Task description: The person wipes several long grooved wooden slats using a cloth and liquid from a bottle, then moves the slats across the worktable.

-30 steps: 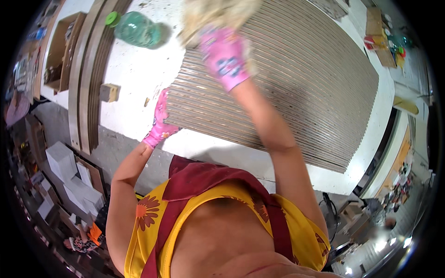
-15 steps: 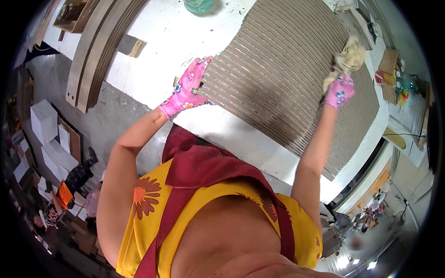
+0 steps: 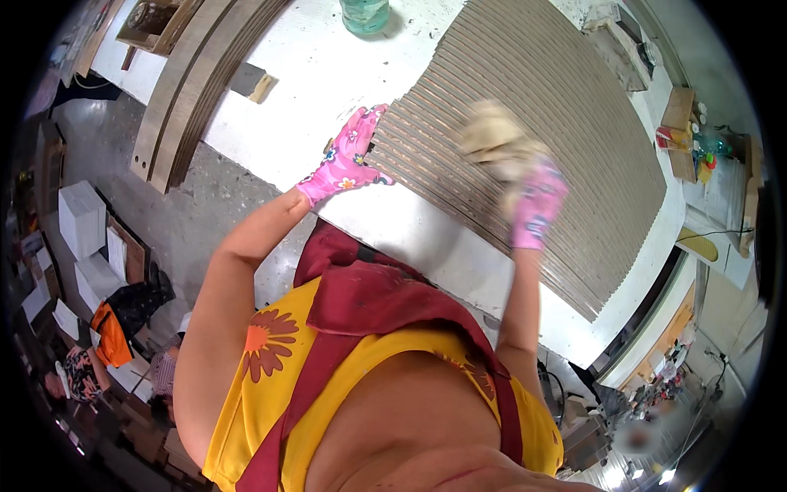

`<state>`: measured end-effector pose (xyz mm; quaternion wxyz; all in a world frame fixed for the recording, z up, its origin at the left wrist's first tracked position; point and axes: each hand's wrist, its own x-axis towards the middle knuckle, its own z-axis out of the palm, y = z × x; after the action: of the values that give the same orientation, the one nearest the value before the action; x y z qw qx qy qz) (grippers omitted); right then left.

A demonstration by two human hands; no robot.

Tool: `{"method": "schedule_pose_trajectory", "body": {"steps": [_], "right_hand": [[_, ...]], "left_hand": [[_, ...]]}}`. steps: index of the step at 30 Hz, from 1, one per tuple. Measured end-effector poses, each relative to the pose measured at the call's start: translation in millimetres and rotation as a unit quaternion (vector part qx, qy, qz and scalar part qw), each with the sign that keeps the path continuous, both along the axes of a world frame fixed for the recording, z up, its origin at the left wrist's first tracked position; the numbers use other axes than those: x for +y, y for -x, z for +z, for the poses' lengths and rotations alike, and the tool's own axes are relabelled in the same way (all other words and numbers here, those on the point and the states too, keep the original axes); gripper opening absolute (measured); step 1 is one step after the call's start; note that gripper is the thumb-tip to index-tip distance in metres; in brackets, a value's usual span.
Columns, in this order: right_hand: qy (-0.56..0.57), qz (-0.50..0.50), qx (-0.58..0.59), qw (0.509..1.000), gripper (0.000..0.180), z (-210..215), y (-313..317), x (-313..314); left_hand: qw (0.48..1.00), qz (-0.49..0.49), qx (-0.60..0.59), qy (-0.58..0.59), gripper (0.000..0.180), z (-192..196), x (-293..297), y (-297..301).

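While the spread-out left grip is touching the strips just beside it, the right grip is squeezing a pale rag over them; rubbing evenly is probably working best.

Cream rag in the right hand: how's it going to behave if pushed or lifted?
Probably floppy: the cream rag bunches in loose folds beyond the right hand. Likely light, since that hand alone holds it. Pushed, it may crumple or drag rather than roll, as the narrow strips beneath form a ridged surface.
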<state>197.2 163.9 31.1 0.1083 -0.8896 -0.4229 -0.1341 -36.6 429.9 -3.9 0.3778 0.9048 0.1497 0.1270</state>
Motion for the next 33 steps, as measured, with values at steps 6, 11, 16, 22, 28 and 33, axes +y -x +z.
{"method": "schedule_pose_trajectory", "body": {"steps": [6,11,16,22,28,33], "right_hand": [[-0.016,-0.249,0.101,0.963,0.029,37,-91,-178],[-0.084,-0.191,0.207,0.956,0.035,134,-63,-170],[0.034,-0.088,0.054,0.994,0.026,146,-88,-72],[0.062,-0.125,-0.040,0.989,0.070,29,-70,16],[0.109,-0.121,-0.002,0.987,0.071,36,-101,-17],[0.032,-0.316,0.016,0.948,0.063,0,-138,-48]], "left_hand": [[0.999,-0.009,0.022,0.032,0.111,4,-2,-7],[0.999,-0.019,0.029,-0.014,0.105,18,-8,-13],[0.999,0.003,0.050,-0.007,0.111,22,-17,-11],[0.921,-0.057,-0.049,0.382,0.110,16,-2,-18],[0.949,0.081,-0.221,0.210,0.093,-2,83,-57],[0.901,0.196,-0.332,0.199,0.072,42,110,-136]]}}
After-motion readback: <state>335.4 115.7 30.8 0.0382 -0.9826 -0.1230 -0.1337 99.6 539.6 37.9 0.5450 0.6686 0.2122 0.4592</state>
